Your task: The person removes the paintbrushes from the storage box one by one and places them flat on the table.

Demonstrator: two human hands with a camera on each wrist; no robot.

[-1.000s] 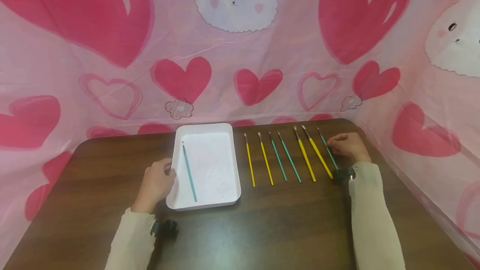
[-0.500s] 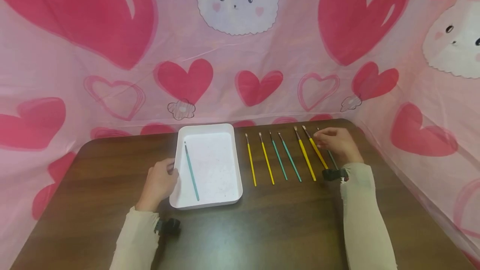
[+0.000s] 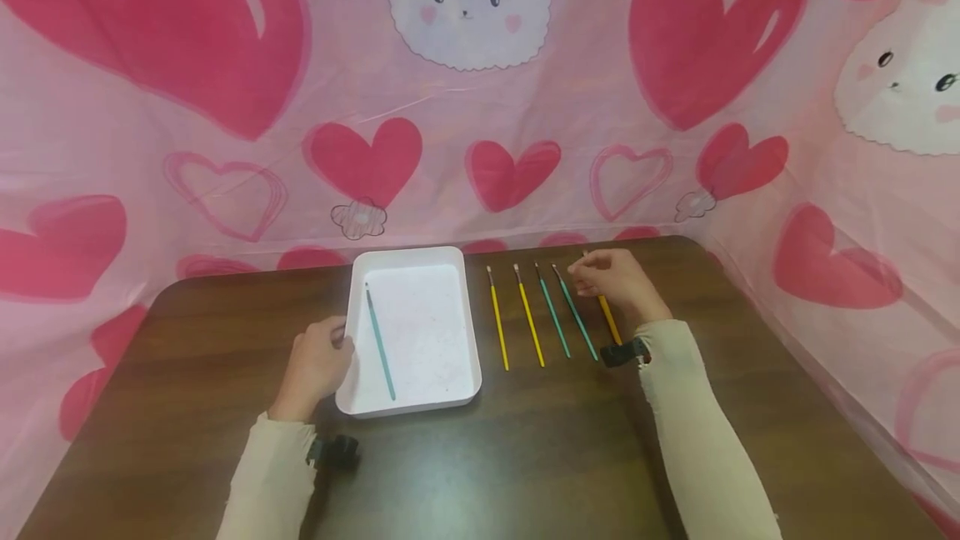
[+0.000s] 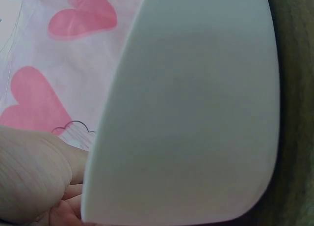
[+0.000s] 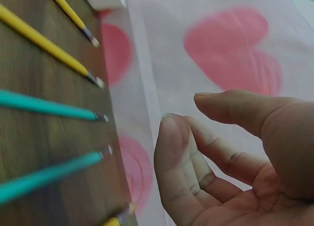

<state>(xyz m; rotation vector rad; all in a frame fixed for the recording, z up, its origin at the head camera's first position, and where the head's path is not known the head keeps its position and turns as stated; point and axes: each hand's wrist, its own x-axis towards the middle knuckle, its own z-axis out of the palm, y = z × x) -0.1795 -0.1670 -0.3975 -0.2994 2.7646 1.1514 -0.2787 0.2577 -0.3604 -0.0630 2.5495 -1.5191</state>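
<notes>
My left hand [image 3: 317,361] holds the left side of a white tray [image 3: 474,340]. In the left wrist view, the tray's outer wall [image 4: 186,118] fills much of the picture and hides part of the fingers. Inside the tray lies a teal paintbrush [image 3: 380,344]. My right hand [image 3: 618,283] hovers over the row of brushes, thumb and fingers apart, holding nothing. Under it shows a yellow paintbrush [image 3: 611,323], partly covered. To its left lie two teal paintbrushes [image 3: 576,313] and two yellow paintbrushes [image 3: 530,317]. The row's far right end is hidden by hand and sleeve.
A brown wooden table [image 3: 525,457] bears everything. Behind and beside it hangs a pink cloth [image 3: 442,165] printed with hearts and animal faces. Each wrist carries a small black camera [image 3: 626,353].
My right hand has moved left along the brush row, from the rightmost teal brush past two yellow ones, without picking any up. My left hand stays at the tray.
</notes>
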